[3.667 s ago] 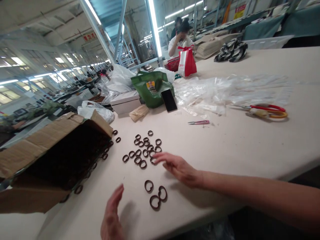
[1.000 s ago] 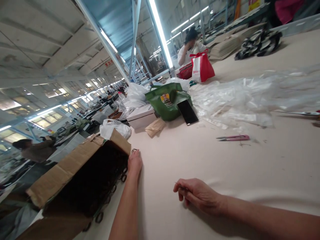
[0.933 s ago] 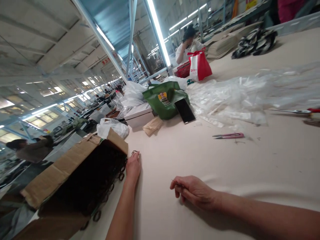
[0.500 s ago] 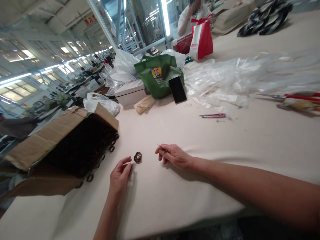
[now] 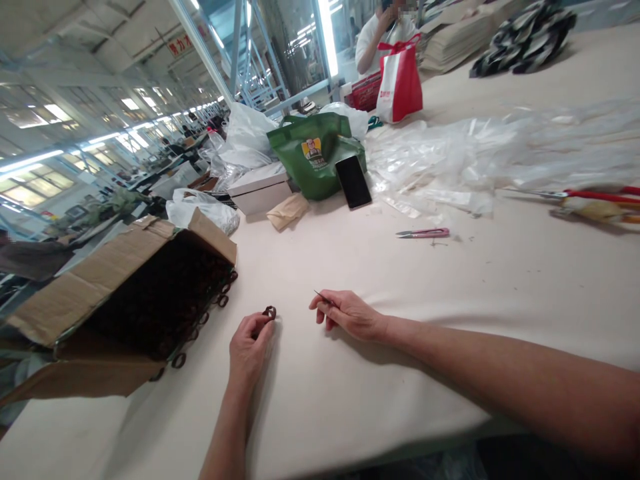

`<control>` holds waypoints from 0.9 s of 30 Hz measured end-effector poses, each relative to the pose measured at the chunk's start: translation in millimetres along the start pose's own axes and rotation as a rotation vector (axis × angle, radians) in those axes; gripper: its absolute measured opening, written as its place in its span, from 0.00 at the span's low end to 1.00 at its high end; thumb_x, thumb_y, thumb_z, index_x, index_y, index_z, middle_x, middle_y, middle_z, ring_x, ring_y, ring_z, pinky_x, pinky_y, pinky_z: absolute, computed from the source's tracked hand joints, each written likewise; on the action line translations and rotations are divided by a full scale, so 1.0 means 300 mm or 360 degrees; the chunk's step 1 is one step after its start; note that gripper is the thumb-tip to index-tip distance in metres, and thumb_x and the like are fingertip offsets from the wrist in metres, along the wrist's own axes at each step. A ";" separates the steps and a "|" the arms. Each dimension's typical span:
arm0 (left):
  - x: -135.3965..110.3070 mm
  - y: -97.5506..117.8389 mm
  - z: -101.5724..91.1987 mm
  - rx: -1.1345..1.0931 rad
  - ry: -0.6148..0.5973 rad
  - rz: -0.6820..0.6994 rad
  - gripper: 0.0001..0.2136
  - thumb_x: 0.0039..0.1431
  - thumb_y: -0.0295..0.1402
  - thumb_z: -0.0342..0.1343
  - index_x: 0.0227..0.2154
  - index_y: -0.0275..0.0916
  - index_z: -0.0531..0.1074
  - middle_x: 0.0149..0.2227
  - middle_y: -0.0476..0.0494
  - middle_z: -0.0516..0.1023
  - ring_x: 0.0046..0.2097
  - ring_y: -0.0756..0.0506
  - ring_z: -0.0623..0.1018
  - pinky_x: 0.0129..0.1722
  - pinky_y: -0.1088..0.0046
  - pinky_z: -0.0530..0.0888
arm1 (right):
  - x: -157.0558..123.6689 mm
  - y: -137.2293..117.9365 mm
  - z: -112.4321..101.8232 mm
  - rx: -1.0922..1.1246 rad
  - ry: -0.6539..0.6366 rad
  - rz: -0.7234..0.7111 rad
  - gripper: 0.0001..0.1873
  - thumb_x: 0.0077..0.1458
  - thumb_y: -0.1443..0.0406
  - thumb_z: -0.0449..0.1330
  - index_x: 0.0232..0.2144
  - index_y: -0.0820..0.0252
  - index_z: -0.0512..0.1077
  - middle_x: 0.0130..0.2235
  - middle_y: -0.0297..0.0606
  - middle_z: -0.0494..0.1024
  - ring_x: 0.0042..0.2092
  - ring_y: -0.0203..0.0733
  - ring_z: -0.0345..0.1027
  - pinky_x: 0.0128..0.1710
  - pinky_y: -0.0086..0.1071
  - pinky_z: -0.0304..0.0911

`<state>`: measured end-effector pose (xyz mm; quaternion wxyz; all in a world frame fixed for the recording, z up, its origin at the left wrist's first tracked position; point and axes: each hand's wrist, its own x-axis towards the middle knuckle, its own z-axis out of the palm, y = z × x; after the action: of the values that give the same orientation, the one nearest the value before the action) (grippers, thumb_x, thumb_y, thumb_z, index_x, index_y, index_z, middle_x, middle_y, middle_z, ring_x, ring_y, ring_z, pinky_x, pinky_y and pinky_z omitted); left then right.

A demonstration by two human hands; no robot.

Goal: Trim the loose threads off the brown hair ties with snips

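My left hand (image 5: 249, 347) is closed at the fingertips on a small dark brown ring (image 5: 271, 312), low over the pale table. More of the same may be hidden under the fingers. A short way to the right, my right hand (image 5: 347, 315) pinches a thin, dark, pointed tool (image 5: 320, 295), its tip sticking out past the fingers; its exact kind is too small to make out. Left of my hands, an open cardboard box (image 5: 100, 280) lies on its side with a dark mass of rings inside. Several loose rings (image 5: 223, 301) lie along its mouth.
Pink thread snips (image 5: 425, 233) lie ahead on the table (image 5: 350, 260). Farther back are a phone (image 5: 354, 183) leaning on a green bag (image 5: 313, 157), a white box (image 5: 260, 190) and clear plastic bags (image 5: 445, 157). Red-handled scissors (image 5: 595, 194) lie far right. A person (image 5: 370, 50) is across the table.
My left hand has moved slightly right and closed on the dark rings that lay beside its fingertips. My right hand has stayed in place with the pointed tool.
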<state>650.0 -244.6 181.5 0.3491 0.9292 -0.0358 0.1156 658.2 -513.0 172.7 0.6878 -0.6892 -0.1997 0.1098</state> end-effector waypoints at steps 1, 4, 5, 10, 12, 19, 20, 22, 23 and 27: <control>-0.004 -0.004 -0.004 -0.0027 0.0007 -0.0030 0.12 0.58 0.43 0.56 0.36 0.41 0.78 0.41 0.42 0.81 0.41 0.43 0.79 0.43 0.65 0.75 | 0.000 0.001 0.001 -0.0010 -0.0001 0.0006 0.13 0.65 0.59 0.50 0.40 0.62 0.70 0.31 0.35 0.75 0.25 0.30 0.69 0.26 0.25 0.63; -0.018 -0.006 -0.021 -0.0055 -0.0002 -0.0079 0.13 0.60 0.43 0.53 0.38 0.40 0.77 0.37 0.43 0.82 0.38 0.44 0.80 0.40 0.67 0.75 | 0.001 0.002 0.002 -0.0032 0.0000 0.0026 0.13 0.65 0.60 0.50 0.40 0.62 0.70 0.32 0.36 0.76 0.26 0.30 0.69 0.26 0.24 0.63; -0.022 -0.003 -0.026 -0.0047 -0.0007 -0.0081 0.13 0.61 0.43 0.53 0.37 0.40 0.76 0.35 0.44 0.81 0.37 0.44 0.79 0.39 0.67 0.75 | 0.001 0.002 0.002 -0.0032 -0.0004 0.0026 0.13 0.65 0.60 0.50 0.40 0.62 0.70 0.32 0.36 0.76 0.26 0.30 0.69 0.26 0.24 0.63; -0.024 0.011 -0.008 0.0038 0.0079 -0.0036 0.14 0.59 0.46 0.55 0.34 0.40 0.73 0.31 0.46 0.77 0.33 0.44 0.77 0.37 0.67 0.74 | 0.002 0.003 -0.001 -0.0016 -0.0005 -0.0008 0.16 0.65 0.56 0.51 0.40 0.63 0.71 0.31 0.36 0.75 0.26 0.31 0.69 0.26 0.25 0.64; -0.014 0.018 0.012 0.0075 0.0133 0.0003 0.14 0.57 0.45 0.58 0.38 0.40 0.72 0.36 0.44 0.77 0.37 0.43 0.78 0.40 0.65 0.75 | 0.004 0.002 -0.002 -0.0016 -0.0006 -0.0012 0.18 0.65 0.54 0.51 0.40 0.63 0.71 0.31 0.35 0.75 0.26 0.31 0.68 0.26 0.26 0.64; 0.001 0.062 0.041 0.0158 0.0011 0.0189 0.06 0.55 0.35 0.59 0.35 0.42 0.74 0.38 0.45 0.78 0.41 0.43 0.76 0.45 0.64 0.73 | 0.001 -0.008 -0.008 0.0006 -0.0022 -0.0023 0.21 0.63 0.50 0.53 0.40 0.62 0.70 0.31 0.36 0.75 0.26 0.32 0.68 0.26 0.27 0.63; -0.004 0.064 0.038 0.0171 0.0022 0.0193 0.05 0.55 0.35 0.58 0.33 0.42 0.74 0.36 0.45 0.78 0.40 0.44 0.76 0.44 0.64 0.73 | 0.002 -0.006 -0.009 0.0004 -0.0020 -0.0035 0.21 0.63 0.50 0.53 0.40 0.62 0.71 0.31 0.36 0.75 0.26 0.32 0.68 0.26 0.27 0.63; -0.022 0.063 0.031 0.0192 0.0065 0.0190 0.04 0.55 0.34 0.58 0.32 0.42 0.74 0.34 0.46 0.78 0.38 0.44 0.76 0.42 0.65 0.73 | 0.006 0.000 -0.010 0.0005 -0.0019 -0.0054 0.21 0.63 0.50 0.53 0.40 0.62 0.71 0.31 0.36 0.75 0.26 0.33 0.68 0.26 0.28 0.64; -0.037 0.062 0.026 0.0196 0.0088 0.0182 0.04 0.54 0.33 0.57 0.32 0.42 0.74 0.34 0.47 0.78 0.38 0.45 0.76 0.42 0.66 0.73 | 0.008 0.002 -0.010 0.0003 -0.0020 -0.0057 0.21 0.64 0.50 0.52 0.40 0.63 0.71 0.31 0.37 0.75 0.26 0.33 0.69 0.26 0.27 0.64; -0.139 0.081 0.004 0.0159 0.0099 0.0094 0.04 0.54 0.33 0.56 0.32 0.41 0.75 0.32 0.47 0.78 0.36 0.45 0.76 0.39 0.67 0.73 | 0.005 -0.015 -0.008 -0.0060 -0.0034 -0.0037 0.20 0.65 0.51 0.52 0.40 0.62 0.71 0.31 0.37 0.76 0.26 0.32 0.68 0.26 0.27 0.64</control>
<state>606.3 -264.3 186.4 0.2996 0.9400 -0.0466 0.1562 660.0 -514.6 177.3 0.6739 -0.6983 -0.2171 0.1052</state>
